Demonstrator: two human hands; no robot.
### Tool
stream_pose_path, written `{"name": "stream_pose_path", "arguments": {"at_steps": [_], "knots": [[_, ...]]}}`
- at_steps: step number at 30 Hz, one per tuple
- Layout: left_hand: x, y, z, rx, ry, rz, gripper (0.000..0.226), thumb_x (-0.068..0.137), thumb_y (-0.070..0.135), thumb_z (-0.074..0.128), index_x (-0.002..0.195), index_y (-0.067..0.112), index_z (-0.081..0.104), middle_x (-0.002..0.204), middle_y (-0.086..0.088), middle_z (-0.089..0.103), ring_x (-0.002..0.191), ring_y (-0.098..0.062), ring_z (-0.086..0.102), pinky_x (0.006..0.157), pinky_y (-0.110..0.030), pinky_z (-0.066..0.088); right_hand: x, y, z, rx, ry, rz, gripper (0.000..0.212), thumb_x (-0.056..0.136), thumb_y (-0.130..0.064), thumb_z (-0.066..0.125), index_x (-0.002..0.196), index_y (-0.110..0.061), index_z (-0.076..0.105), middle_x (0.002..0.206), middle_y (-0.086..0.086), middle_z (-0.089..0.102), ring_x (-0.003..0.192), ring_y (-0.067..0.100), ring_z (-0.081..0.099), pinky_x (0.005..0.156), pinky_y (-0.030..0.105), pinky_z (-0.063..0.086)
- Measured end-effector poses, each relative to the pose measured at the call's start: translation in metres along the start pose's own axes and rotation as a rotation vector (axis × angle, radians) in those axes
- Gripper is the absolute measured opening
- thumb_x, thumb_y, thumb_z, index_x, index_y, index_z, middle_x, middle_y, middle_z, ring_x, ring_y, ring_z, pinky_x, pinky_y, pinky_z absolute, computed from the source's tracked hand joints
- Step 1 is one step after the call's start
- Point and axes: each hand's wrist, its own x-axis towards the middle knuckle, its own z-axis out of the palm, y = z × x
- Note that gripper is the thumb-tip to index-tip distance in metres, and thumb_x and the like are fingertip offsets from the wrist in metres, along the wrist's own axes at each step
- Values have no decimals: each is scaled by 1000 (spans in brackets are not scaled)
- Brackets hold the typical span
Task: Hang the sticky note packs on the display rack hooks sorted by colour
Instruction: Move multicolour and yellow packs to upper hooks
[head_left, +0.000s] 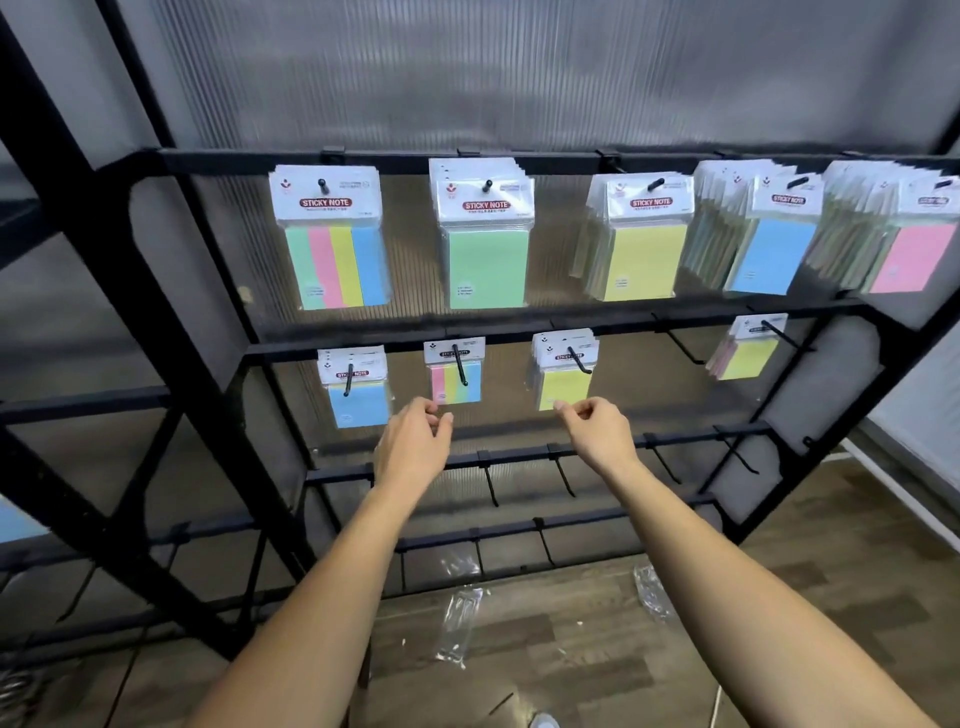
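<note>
Below the second rail of the black display rack (519, 327), both hands hover just under the hanging packs. The left hand (415, 441) sits just below the small multicolour pack (456, 379), and the right hand (597, 431) is at the bottom edge of the small yellow pack (563, 382). Each hand has its fingers loosely curled with thumb near forefinger; neither visibly holds a pack, though the right fingertips (562, 407) may be touching the yellow pack's lower edge.

The step in hand looks like straightening packs already hung. To do it well, nudge each pack by its bottom corner so it hangs square, and push it back along its hook without lifting the header card off the tip. The mixed pink-and-yellow stack (740, 353) at the far right probably needs checking for colour.

Both forearms reach forward and upward, wrists nearly straight, backs of the hands toward the camera.
</note>
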Motion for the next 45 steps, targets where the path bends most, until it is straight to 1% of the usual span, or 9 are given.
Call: {"name": "stream_pose_path", "arguments": {"at_steps": [4,11,14,19,25,31,38,42,45], "knots": [[20,-1,6,13,3,-57,39,98,44,50,126,17,54,119,3,64,107,-18,59,84,-36,52,25,5,-1,-38,21,51,57,93,-49,61,124,-2,54,115,9,64,109,27,59,79,31,40],[55,8,26,19,1,-122,54,94,48,57,132,9,50,127,-6,59,119,-28,54,89,-42,48,62,17,5,-65,-26,101,65,85,-55,68,119,-3,48,115,11,61,106,30,57,77,34,43],[71,6,36,34,-4,-170,57,88,55,61,126,13,53,117,-4,63,107,-26,58,87,-45,52,73,15,7,-49,-39,91,65,85,-53,69,124,-5,49,112,7,60,110,29,58,78,33,40],[81,11,46,95,22,-199,39,90,51,61,101,15,52,88,-1,63,78,-20,55,64,-32,44,82,20,9,-71,-34,107,50,87,-57,65,102,-12,52,95,2,60,91,25,58,70,34,42],[79,8,50,65,72,-194,30,94,42,61,95,12,60,79,-2,66,69,-21,58,65,-33,50,79,29,10,-57,-19,49,46,89,-57,62,83,-13,53,81,2,62,78,22,57,62,36,41],[60,6,38,19,49,-141,32,97,42,55,78,16,56,66,1,57,66,-24,55,56,-32,41,57,31,9,-23,31,-49,41,95,-44,59,70,-18,40,69,-1,49,67,19,45,59,37,35],[34,0,18,-5,72,-49,33,97,39,57,74,16,58,63,-1,59,61,-21,53,51,-30,30,25,32,4,72,69,-27,33,98,-39,57,77,-15,49,74,2,62,73,23,60,61,37,43],[15,-1,9,14,32,-57,39,97,43,54,78,11,63,69,-2,64,63,-18,50,54,-30,32,2,25,-3,65,113,-80,33,100,-36,54,71,-23,47,69,-4,58,68,17,53,55,25,36],[-2,-4,6,-8,19,-29,40,98,43,52,75,11,59,67,-2,61,64,-21,51,55,-32,34,-15,24,-9,66,131,-83,30,101,-37,52,77,-19,54,72,-4,60,70,18,54,56,30,35]]}}
